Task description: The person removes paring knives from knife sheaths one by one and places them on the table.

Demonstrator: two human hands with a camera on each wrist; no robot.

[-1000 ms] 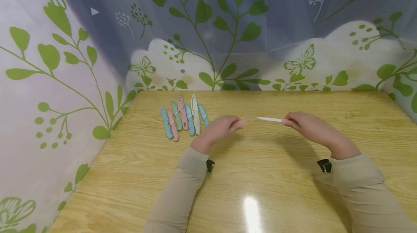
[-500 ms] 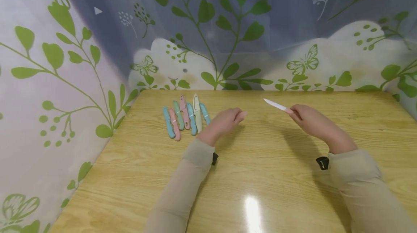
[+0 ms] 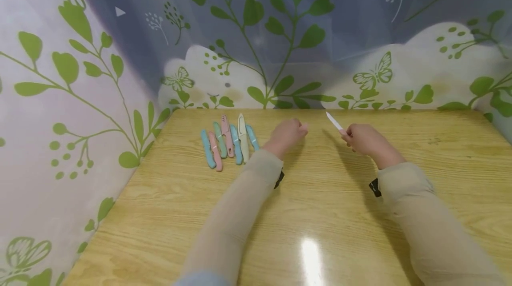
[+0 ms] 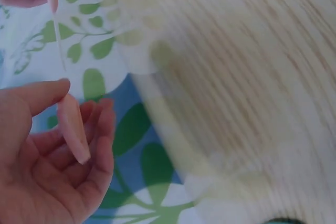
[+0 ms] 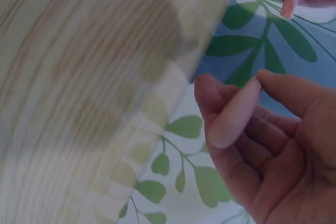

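In the head view my right hand (image 3: 366,140) holds a small knife (image 3: 334,120) by its pink handle. The bare white blade points up and away to the left. Thumb and fingers pinch that pink handle (image 5: 236,114) in the right wrist view. My left hand (image 3: 286,135) is held to the left, apart from the blade. Between its thumb and curled fingers is a pink knife sheath (image 4: 72,129), seen clearly in the left wrist view. The sheath and the knife do not touch. Both hands are above the wooden table.
Left of my left hand lies a row of sheathed knives: blue (image 3: 208,149), pink (image 3: 215,151), green (image 3: 219,140) and cream (image 3: 243,139) among them. A leaf-patterned cloth (image 3: 296,46) rises behind the wooden table (image 3: 312,215), with more of it at the left.
Over the last second the knife has swung from nearly level to pointing up and away. Both hands have moved farther from me; the left also went right. Sheath and knife stay held.
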